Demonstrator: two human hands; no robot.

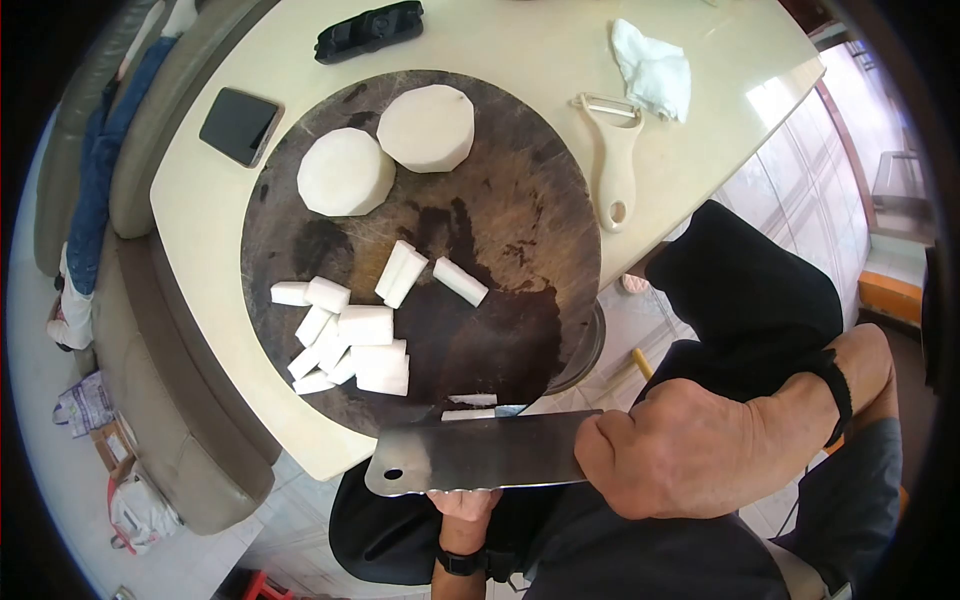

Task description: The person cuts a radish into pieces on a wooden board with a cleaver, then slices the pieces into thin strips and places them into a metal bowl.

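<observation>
The right hand (pixel 665 450) is closing around the handle of the cleaver (pixel 490 450), likely heavy and stiff; the left hand (pixel 465 502) is hiding behind it, grip unclear. Ahead, white radish pieces (pixel 366 325) are lying, probably firm but slippery, best taken by flat sides.

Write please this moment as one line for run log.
right hand: holds cleaver | left hand: mostly hidden by cleaver | board: white cut pieces, two thick roundish slices

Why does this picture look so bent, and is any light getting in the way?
Head view: strong bulging distortion, likely a very wide lens, with the sofa curving and the corners black; glare whitening the table near its right corner; a soft sheen on the cleaver; the floor washed out at upper right.
</observation>
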